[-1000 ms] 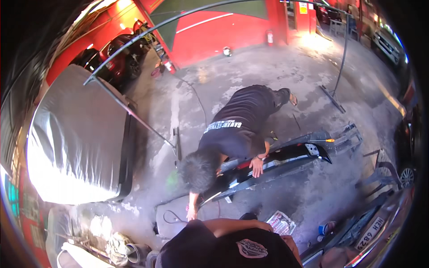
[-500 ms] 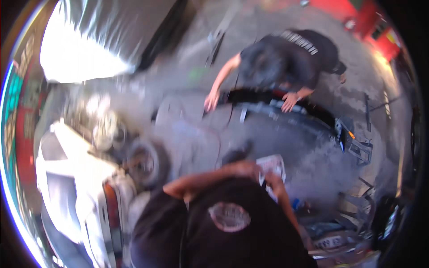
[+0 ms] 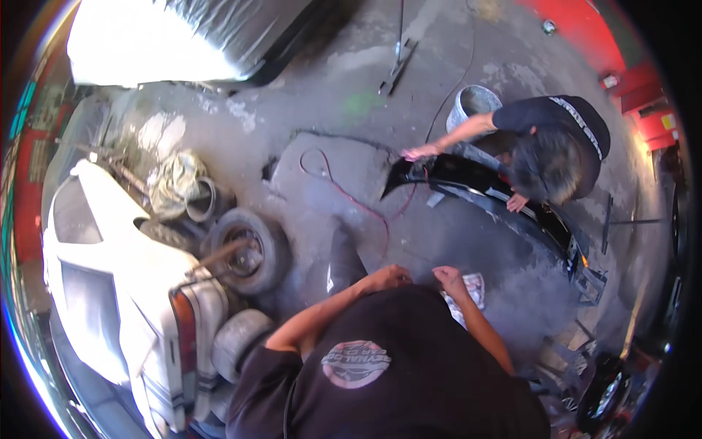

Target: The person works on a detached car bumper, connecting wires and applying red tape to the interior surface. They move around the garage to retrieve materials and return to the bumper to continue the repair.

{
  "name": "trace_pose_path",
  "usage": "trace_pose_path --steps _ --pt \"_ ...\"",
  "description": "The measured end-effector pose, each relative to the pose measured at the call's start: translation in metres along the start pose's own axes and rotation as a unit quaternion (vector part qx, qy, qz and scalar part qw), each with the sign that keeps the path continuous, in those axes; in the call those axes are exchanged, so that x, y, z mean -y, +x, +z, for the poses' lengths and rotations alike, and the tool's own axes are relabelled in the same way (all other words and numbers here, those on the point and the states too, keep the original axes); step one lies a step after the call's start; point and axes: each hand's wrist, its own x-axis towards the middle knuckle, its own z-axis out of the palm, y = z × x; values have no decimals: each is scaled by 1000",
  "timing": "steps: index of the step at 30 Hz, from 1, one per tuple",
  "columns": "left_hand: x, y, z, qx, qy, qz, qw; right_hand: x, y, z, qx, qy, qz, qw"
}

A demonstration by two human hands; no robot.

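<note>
Nearest, the left hand (image 3: 391, 277) is curled closed at the chest, seemingly empty. The right hand (image 3: 450, 279) pinches a folded rag (image 3: 472, 291), likely light and limp, best gripped by its edge. Beyond, a co-worker's hand (image 3: 418, 152) rests on a black bumper (image 3: 475, 179) lying on the concrete floor (image 3: 344, 110).

1. Your left hand (image 3: 391, 278) curls against your dark shirt; its grip can't be read.
2. Your right hand (image 3: 450, 279) covers part of the white printed sheet (image 3: 475, 287).
3. The co-worker's bumper (image 3: 504, 194) blurs at its far end.

Black short-sleeved T-shirt with a round pale printed emblem, bare forearms
</note>
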Motion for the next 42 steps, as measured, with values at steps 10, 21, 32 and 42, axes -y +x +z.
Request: trace_pose_path --steps 10,21,32,42 --pt "23 -74 -332 -60 -200 -338 918 123 220 89 -208 -234 -11 950" --pt "95 121 -557 -116 -204 -178 956 256 487 79 20 -97 -49 994" --pt "211 122 -785 -446 -225 -357 789 512 764 -63 -85 -255 -180 946" --pt "332 295 -1035 -324 -258 -543 731 592 1037 -25 111 278 79 951"
